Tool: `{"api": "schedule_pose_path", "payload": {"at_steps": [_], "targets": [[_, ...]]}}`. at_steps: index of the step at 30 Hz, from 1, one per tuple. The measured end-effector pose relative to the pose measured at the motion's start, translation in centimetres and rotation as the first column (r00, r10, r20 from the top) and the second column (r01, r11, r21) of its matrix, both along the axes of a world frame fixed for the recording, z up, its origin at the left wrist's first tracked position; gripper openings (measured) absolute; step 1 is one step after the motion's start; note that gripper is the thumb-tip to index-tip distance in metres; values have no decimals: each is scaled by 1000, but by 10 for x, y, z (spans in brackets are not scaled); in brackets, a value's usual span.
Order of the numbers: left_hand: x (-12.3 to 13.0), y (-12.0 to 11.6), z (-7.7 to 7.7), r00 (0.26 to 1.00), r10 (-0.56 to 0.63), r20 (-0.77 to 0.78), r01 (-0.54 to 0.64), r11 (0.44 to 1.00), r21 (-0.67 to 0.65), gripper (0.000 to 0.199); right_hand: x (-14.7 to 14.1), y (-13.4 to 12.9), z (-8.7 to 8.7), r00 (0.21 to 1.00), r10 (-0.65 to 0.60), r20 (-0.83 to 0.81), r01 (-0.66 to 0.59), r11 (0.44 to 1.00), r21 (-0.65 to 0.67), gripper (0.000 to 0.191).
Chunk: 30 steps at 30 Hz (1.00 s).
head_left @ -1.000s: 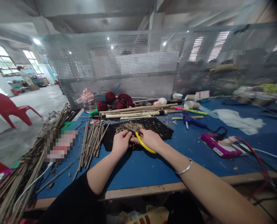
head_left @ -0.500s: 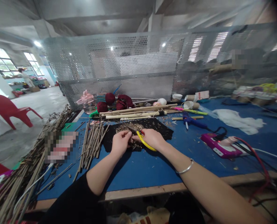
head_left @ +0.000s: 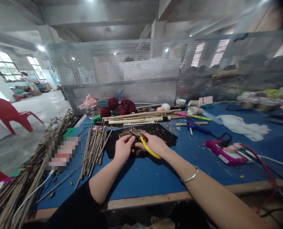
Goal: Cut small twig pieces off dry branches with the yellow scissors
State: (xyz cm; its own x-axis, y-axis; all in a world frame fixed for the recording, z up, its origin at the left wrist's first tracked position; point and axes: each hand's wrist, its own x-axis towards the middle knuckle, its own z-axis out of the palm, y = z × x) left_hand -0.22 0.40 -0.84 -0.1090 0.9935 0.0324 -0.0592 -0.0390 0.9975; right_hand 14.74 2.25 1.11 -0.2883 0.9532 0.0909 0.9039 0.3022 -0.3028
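Observation:
My right hand [head_left: 154, 144] is wrapped round a pair of scissors [head_left: 149, 149] with yellow handles, the blades reaching left over the black cloth [head_left: 166, 135]. Close beside it, my left hand [head_left: 124, 147] is closed in a pinch; whatever lies between its fingertips is too small to make out. Beneath both hands a heap of small brown clippings [head_left: 141, 128] covers the middle of the cloth. A bunch of cut brown sticks [head_left: 93, 152] lies just left of my left hand.
Long dry stalks [head_left: 33, 168] pile along the table's left edge. Pale rods [head_left: 136, 121] and dark red yarn balls [head_left: 127, 107] lie behind the cloth. To the right are a blue glue gun [head_left: 197, 127], a purple power strip [head_left: 223, 152] with cords, and a white plastic bag [head_left: 243, 125].
The view has tilted slightly upward, so the table sits a little lower. Both hands stay over the clippings, with the scissors still in my right hand and shifted only slightly.

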Motion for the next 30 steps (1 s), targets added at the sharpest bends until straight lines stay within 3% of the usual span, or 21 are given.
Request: {"api": "schedule_pose_path", "payload": {"at_steps": [7,15,30], "targets": [[4,2,-5,987,-46,151,55,997,-56,34,-1,-1,-2,999,-2,-37,4,999,48,62],[2,3,-7,994,-28,104,33,998,-55,32,-2,1,-4,998,-19,65,21,1000,-19,60],[2,1,-3,995,-34,90,44,993,-106,28,-1,7,-4,995,-50,90,60,991,-120,59]]}}
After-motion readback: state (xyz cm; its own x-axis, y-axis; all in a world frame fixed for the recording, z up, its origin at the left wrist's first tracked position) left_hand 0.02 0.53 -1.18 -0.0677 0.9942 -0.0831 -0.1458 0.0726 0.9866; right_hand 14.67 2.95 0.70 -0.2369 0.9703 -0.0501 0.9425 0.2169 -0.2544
